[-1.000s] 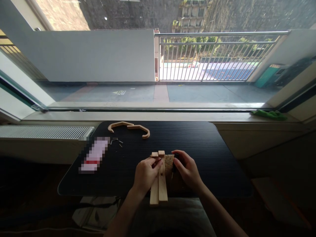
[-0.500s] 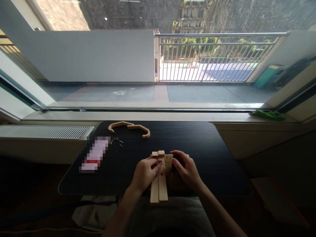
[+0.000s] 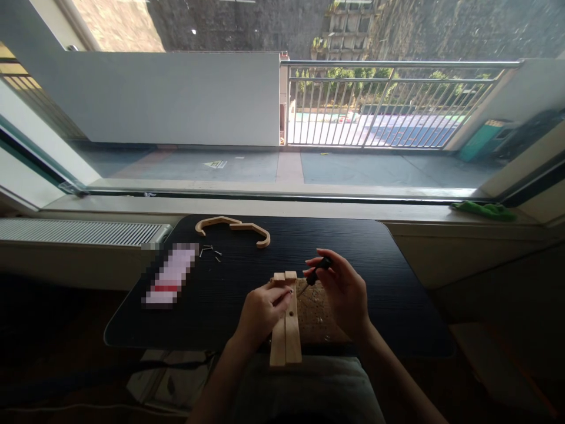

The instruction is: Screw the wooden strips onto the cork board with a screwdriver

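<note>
Two pale wooden strips (image 3: 292,341) lie side by side at the table's near edge, their far ends stepped. My left hand (image 3: 260,309) rests over them, thumb and forefinger pinched round a small screw (image 3: 291,291) at the right strip. Just below those fingertips a dark hole shows in that strip. To the right, my right hand (image 3: 346,288) is closed on the black handle of a screwdriver (image 3: 318,271). Its thin shaft slants down-left toward the screw; whether the tip touches cannot be made out. A brown, speckled board (image 3: 322,321) lies beneath, right of the strips.
Two curved wooden hooks (image 3: 251,227) lie at the back of the dark table (image 3: 375,259). Several loose screws (image 3: 210,252) sit beside a blurred pink packet (image 3: 172,275) on the left. A green cloth (image 3: 485,210) lies on the windowsill.
My right hand has lifted up and to the right, and the screwdriver has swung from pointing down to slanting toward the strips. More of the brown board shows. The left hand keeps its pinch.
</note>
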A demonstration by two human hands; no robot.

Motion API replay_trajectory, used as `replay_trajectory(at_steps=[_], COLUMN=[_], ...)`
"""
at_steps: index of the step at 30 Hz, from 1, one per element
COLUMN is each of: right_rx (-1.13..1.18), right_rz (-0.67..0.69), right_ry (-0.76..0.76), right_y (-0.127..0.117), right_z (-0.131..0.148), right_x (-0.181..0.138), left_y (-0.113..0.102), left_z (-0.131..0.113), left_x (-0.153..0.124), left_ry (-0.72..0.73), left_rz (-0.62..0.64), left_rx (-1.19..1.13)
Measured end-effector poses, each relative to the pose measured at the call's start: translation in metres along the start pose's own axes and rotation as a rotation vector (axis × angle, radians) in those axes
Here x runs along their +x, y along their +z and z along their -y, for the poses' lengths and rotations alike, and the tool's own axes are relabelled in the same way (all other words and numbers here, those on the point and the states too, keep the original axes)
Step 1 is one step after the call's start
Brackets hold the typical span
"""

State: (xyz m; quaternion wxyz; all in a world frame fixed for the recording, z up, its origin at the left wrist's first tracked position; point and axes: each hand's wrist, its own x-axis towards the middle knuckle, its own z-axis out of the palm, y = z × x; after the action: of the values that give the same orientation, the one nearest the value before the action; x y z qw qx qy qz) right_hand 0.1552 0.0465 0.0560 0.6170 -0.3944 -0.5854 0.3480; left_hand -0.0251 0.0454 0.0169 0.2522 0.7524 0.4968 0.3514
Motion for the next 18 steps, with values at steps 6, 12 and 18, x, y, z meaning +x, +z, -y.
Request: replay_trajectory(at_steps=[6, 12, 18], right_rx=[-0.113, -0.131, -0.077], right_rz=[0.036, 0.074, -0.044], right_ry=[-0.088, -0.087, 0.011], right_y=[0.010, 0.009, 0.005], right_z=[-0.011, -0.012, -0.009], right_x=[-0.001, -0.002, 0.013], left_y=[0.004, 0.004, 0.002], left_z=[0.007, 0.006, 0.004], left_x=[-0.002, -0.002, -0.002], left_ry=[0.032, 0.035, 0.018], left_rz=[-0.025, -0.018, -0.025], left_rx=[0.001, -0.018, -0.006])
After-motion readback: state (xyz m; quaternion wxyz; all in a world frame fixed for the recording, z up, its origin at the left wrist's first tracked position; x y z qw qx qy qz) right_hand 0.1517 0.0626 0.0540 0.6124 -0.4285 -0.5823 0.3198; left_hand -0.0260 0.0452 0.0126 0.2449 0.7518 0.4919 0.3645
